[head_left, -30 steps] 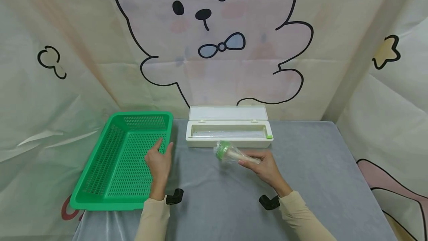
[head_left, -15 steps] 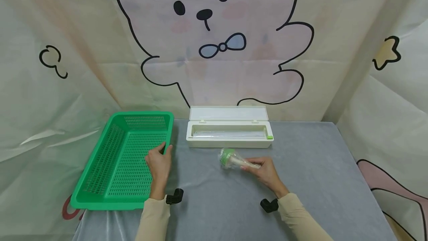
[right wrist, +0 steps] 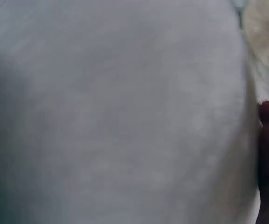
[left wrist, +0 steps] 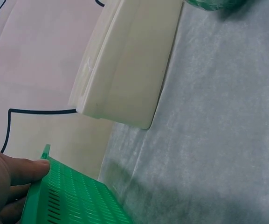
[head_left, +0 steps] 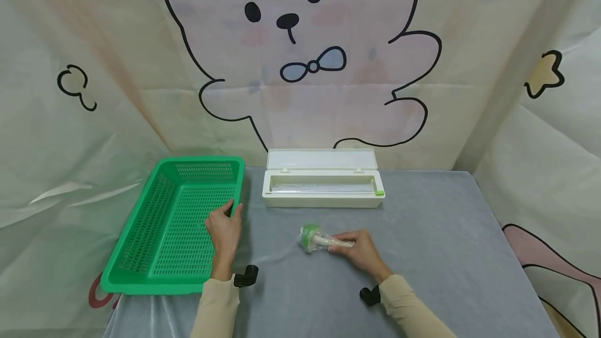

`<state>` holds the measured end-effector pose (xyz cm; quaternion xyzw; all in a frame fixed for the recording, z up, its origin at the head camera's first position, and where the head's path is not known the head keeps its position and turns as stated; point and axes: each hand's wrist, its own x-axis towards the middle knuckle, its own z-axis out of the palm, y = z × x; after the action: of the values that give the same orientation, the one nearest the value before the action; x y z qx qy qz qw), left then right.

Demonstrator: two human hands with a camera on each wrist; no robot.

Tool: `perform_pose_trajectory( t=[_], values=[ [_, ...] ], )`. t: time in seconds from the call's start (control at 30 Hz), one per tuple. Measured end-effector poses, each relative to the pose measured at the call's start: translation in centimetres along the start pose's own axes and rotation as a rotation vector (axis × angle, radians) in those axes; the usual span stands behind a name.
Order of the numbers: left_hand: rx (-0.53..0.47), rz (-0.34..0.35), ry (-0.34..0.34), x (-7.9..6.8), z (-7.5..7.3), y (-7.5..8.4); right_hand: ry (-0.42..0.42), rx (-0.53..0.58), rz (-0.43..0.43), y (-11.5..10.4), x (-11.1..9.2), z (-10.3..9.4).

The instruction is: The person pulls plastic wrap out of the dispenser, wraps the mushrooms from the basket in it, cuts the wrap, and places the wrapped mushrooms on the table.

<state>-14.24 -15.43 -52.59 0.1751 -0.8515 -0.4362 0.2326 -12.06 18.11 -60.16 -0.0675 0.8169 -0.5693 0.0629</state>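
My right hand (head_left: 363, 252) pinches the pale stick-like end of a plastic-wrapped item (head_left: 310, 238) with a rounded green end; its exact kind is unclear. The item lies sideways low over the table, green end pointing left. In the right wrist view only part of the wrapped item (right wrist: 263, 35) and some fingers (right wrist: 268, 154) show at the right edge. My left hand (head_left: 224, 228) grips the right rim of a green plastic basket (head_left: 161, 288), thumb outside and fingers inside. The left wrist view shows that thumb (left wrist: 29, 171) against the basket wall (left wrist: 78, 196).
A white cling film box (head_left: 324, 202) stands at the table's back with its lid (head_left: 321, 159) raised and clear film inside. A grey cloth (head_left: 446, 254) covers the table. Behind hangs a curtain (head_left: 357, 108) printed with a cartoon bear.
My right hand has brought the wrapped item nearer to me and lower, away from the white box. My left index finger has come down from pointing, and the hand now grips the basket rim.
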Motion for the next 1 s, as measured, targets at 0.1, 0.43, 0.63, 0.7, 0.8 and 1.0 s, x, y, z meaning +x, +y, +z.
perform_pose_trajectory(
  t=[0.1, 0.43, 0.63, 0.7, 0.8, 1.0],
  values=[
    [0.001, 0.003, 0.003, -0.1, 0.1, 0.1, 0.028, -0.104, 0.004, 0.2, -0.2, 0.2],
    [-0.004, 0.002, -0.005, -0.1, 0.4, 0.0, 0.070, -0.350, -0.049, 0.3, -0.8, 0.2],
    [-0.016, 0.020, -0.011, 0.1, 0.4, -0.2, 0.069, -0.397, -0.097, -0.3, -1.0, -0.6],
    [-0.014, 0.030, -0.018, 0.2, 0.3, -0.2, 0.081, -0.418, -0.130, -0.6, -1.0, -1.3],
    [0.007, 0.045, -0.045, 0.2, 0.1, -0.1, 0.128, -0.463, -0.213, -1.2, -1.0, -3.0],
    [0.119, 0.125, -0.077, 0.7, -0.7, 0.7, 0.291, -0.602, -0.414, -2.5, -0.4, -8.4]
  ],
)
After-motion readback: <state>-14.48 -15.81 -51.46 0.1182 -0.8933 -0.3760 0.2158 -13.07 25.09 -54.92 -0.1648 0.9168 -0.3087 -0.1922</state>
